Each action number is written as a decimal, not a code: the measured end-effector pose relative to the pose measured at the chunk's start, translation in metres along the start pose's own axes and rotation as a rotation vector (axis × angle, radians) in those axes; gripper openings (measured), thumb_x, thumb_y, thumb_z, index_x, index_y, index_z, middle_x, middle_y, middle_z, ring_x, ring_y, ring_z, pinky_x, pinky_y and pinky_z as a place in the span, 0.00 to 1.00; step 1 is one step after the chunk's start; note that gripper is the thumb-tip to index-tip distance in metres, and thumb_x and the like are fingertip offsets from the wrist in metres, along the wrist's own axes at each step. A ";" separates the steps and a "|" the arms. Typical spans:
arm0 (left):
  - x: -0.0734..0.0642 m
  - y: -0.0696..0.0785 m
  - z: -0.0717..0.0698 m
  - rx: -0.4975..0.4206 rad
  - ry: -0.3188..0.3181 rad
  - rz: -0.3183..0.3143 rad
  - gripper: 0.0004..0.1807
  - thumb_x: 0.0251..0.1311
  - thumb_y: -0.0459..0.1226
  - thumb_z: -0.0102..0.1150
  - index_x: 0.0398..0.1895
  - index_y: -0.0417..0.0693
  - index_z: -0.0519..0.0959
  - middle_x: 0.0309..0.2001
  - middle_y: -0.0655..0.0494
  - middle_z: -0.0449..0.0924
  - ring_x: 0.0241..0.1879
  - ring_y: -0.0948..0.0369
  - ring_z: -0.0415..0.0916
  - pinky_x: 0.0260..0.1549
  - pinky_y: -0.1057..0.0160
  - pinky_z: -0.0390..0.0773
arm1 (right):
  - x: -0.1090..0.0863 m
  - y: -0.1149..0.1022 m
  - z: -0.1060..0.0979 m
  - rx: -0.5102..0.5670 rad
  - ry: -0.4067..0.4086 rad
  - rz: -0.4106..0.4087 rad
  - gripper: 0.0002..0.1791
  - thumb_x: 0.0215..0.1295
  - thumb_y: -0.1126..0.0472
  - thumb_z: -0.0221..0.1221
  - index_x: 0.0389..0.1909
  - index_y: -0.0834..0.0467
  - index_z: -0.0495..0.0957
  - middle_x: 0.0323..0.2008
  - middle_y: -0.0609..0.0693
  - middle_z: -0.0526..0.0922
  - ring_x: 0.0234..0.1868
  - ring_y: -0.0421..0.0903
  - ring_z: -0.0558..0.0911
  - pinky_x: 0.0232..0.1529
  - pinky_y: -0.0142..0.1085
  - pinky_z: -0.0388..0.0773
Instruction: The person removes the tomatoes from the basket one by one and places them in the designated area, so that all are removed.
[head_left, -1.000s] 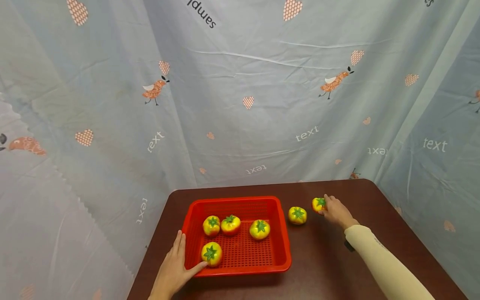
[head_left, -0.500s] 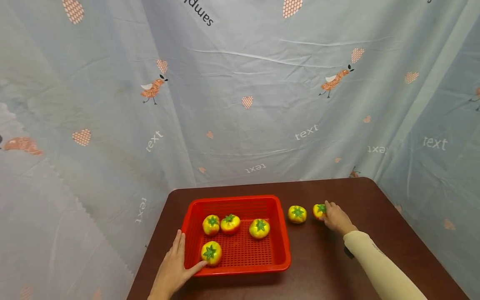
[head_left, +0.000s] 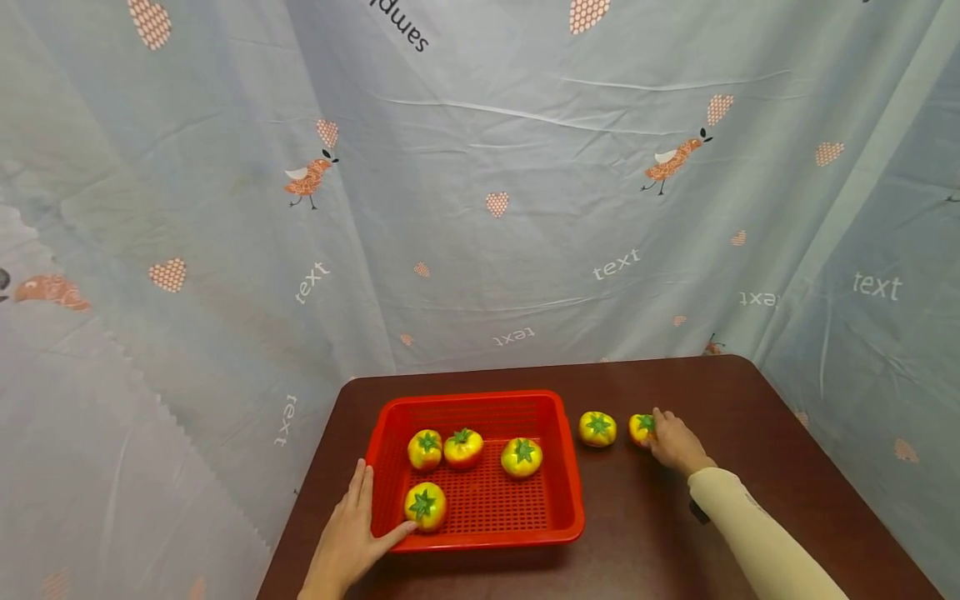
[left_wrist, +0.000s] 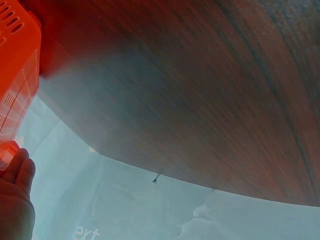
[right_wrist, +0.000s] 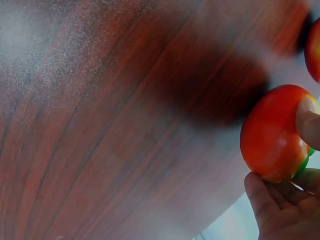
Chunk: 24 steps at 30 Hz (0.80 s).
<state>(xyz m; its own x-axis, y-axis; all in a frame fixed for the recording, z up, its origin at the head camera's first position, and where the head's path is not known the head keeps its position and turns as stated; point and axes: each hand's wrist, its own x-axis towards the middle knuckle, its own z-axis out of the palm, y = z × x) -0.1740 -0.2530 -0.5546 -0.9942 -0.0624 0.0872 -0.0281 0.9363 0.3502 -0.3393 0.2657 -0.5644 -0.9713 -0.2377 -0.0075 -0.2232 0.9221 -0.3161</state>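
Note:
My right hand (head_left: 676, 443) pinches a yellow-and-red tomato (head_left: 642, 429) with a green leafy top, right of the basket. In the right wrist view the thumb lies on one side of this tomato (right_wrist: 272, 135) and fingertips on the other. A second tomato (head_left: 597, 429) sits on the table between that hand and the red basket (head_left: 480, 543). My left hand (head_left: 347, 533) rests against the basket's near left corner, fingers straight along the left side and thumb over the front rim. Inside the basket lie several tomatoes, one (head_left: 425, 506) close to that thumb.
The dark brown wooden table (head_left: 630, 542) has rounded far corners. Behind it and on both sides hangs a pale grey-blue curtain (head_left: 450, 250) printed with birds, hearts and words.
My right hand has come slightly nearer to me, bringing its tomato down level with the one beside it. The left hand and the basket stay where they were.

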 end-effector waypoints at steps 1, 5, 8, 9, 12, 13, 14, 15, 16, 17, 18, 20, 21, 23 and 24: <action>0.000 0.000 0.000 0.001 -0.003 -0.002 0.66 0.49 0.72 0.56 0.75 0.31 0.47 0.78 0.36 0.41 0.65 0.32 0.62 0.59 0.33 0.67 | 0.000 0.001 0.001 -0.001 0.000 -0.002 0.37 0.66 0.61 0.60 0.65 0.81 0.57 0.57 0.79 0.68 0.58 0.72 0.72 0.58 0.60 0.71; 0.001 0.001 -0.001 -0.004 -0.019 -0.014 0.67 0.49 0.72 0.56 0.76 0.31 0.46 0.78 0.36 0.40 0.66 0.32 0.61 0.60 0.33 0.66 | 0.001 0.004 0.003 -0.009 0.007 -0.003 0.37 0.66 0.60 0.60 0.64 0.83 0.58 0.56 0.79 0.69 0.56 0.72 0.73 0.58 0.60 0.71; 0.001 0.002 -0.001 -0.006 -0.016 -0.011 0.67 0.49 0.71 0.57 0.76 0.31 0.46 0.78 0.36 0.40 0.66 0.32 0.61 0.60 0.33 0.67 | 0.002 0.005 0.004 -0.010 0.000 0.009 0.37 0.66 0.61 0.60 0.64 0.83 0.57 0.56 0.79 0.69 0.56 0.72 0.73 0.58 0.60 0.72; 0.000 0.002 -0.001 -0.004 -0.009 -0.006 0.66 0.49 0.71 0.57 0.76 0.31 0.46 0.78 0.36 0.41 0.66 0.32 0.62 0.59 0.33 0.67 | 0.002 0.006 0.004 -0.008 -0.004 0.013 0.37 0.66 0.61 0.60 0.64 0.83 0.57 0.56 0.79 0.69 0.56 0.72 0.73 0.58 0.60 0.72; 0.001 0.001 0.000 0.001 0.018 0.013 0.65 0.49 0.70 0.59 0.75 0.30 0.48 0.77 0.35 0.43 0.65 0.32 0.64 0.58 0.33 0.69 | 0.004 0.005 0.004 -0.010 -0.012 0.021 0.37 0.65 0.61 0.60 0.64 0.84 0.57 0.57 0.80 0.68 0.57 0.72 0.73 0.58 0.60 0.72; 0.001 0.001 0.000 0.002 0.026 0.019 0.65 0.49 0.69 0.59 0.75 0.30 0.49 0.77 0.35 0.44 0.64 0.32 0.64 0.58 0.33 0.69 | 0.004 0.005 0.004 -0.012 -0.014 0.024 0.37 0.65 0.61 0.60 0.64 0.84 0.57 0.57 0.80 0.68 0.57 0.73 0.73 0.58 0.60 0.72; 0.001 0.001 0.000 0.003 0.034 0.024 0.65 0.49 0.69 0.59 0.75 0.30 0.49 0.77 0.35 0.44 0.64 0.32 0.65 0.57 0.33 0.69 | 0.004 0.004 0.003 -0.013 -0.015 0.028 0.37 0.65 0.61 0.61 0.63 0.83 0.57 0.57 0.80 0.68 0.57 0.73 0.72 0.58 0.60 0.72; 0.001 0.001 0.000 0.003 0.038 0.026 0.64 0.49 0.69 0.60 0.75 0.30 0.49 0.77 0.35 0.45 0.63 0.32 0.65 0.56 0.33 0.70 | 0.005 0.003 0.003 -0.014 -0.017 0.032 0.38 0.65 0.61 0.61 0.63 0.83 0.57 0.57 0.80 0.68 0.57 0.73 0.72 0.58 0.60 0.72; 0.001 0.002 0.000 0.003 0.036 0.025 0.64 0.50 0.69 0.59 0.75 0.30 0.49 0.76 0.35 0.45 0.63 0.32 0.65 0.56 0.33 0.70 | 0.005 0.003 0.003 -0.012 -0.021 0.039 0.38 0.65 0.61 0.61 0.64 0.83 0.57 0.57 0.80 0.67 0.57 0.73 0.72 0.58 0.60 0.72; 0.001 0.002 -0.001 0.002 0.035 0.024 0.64 0.50 0.69 0.59 0.75 0.30 0.50 0.76 0.34 0.45 0.63 0.32 0.65 0.56 0.32 0.70 | 0.005 0.002 0.003 -0.007 -0.026 0.047 0.38 0.65 0.61 0.61 0.64 0.83 0.57 0.58 0.80 0.67 0.57 0.73 0.72 0.58 0.60 0.72; 0.001 0.002 -0.001 0.002 0.030 0.020 0.64 0.50 0.69 0.59 0.75 0.30 0.49 0.76 0.34 0.45 0.63 0.32 0.65 0.56 0.32 0.70 | 0.005 0.002 0.003 -0.003 -0.030 0.054 0.38 0.65 0.61 0.61 0.64 0.83 0.56 0.58 0.80 0.67 0.57 0.73 0.72 0.58 0.60 0.72; 0.000 0.003 -0.002 0.004 0.022 0.016 0.65 0.50 0.69 0.59 0.75 0.29 0.49 0.76 0.34 0.45 0.64 0.32 0.65 0.56 0.32 0.70 | 0.005 0.000 0.003 0.000 -0.030 0.059 0.38 0.65 0.61 0.61 0.64 0.83 0.56 0.57 0.79 0.67 0.57 0.73 0.72 0.58 0.60 0.72; 0.000 0.003 -0.002 0.005 0.015 0.011 0.65 0.49 0.70 0.59 0.75 0.30 0.49 0.76 0.34 0.44 0.64 0.32 0.65 0.56 0.32 0.70 | 0.005 0.000 0.003 0.001 -0.029 0.060 0.38 0.65 0.61 0.61 0.64 0.83 0.56 0.57 0.79 0.67 0.57 0.73 0.72 0.58 0.60 0.72; 0.000 0.003 -0.002 0.007 0.011 0.010 0.65 0.49 0.70 0.59 0.75 0.30 0.49 0.76 0.34 0.44 0.64 0.32 0.64 0.56 0.32 0.70 | 0.004 0.000 0.003 0.003 -0.026 0.067 0.39 0.64 0.61 0.62 0.64 0.83 0.57 0.57 0.79 0.67 0.57 0.73 0.72 0.58 0.60 0.72; 0.000 0.003 -0.002 0.007 0.010 0.011 0.65 0.49 0.70 0.59 0.75 0.30 0.49 0.77 0.34 0.44 0.64 0.32 0.64 0.56 0.32 0.70 | 0.004 0.000 0.003 0.001 -0.025 0.070 0.39 0.64 0.61 0.62 0.64 0.83 0.57 0.57 0.79 0.67 0.57 0.73 0.72 0.59 0.60 0.71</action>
<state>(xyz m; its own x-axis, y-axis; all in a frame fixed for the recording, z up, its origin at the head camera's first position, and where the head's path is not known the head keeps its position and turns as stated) -0.1743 -0.2506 -0.5514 -0.9934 -0.0559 0.1001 -0.0183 0.9393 0.3427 -0.3431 0.2641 -0.5677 -0.9822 -0.1802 -0.0538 -0.1545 0.9365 -0.3148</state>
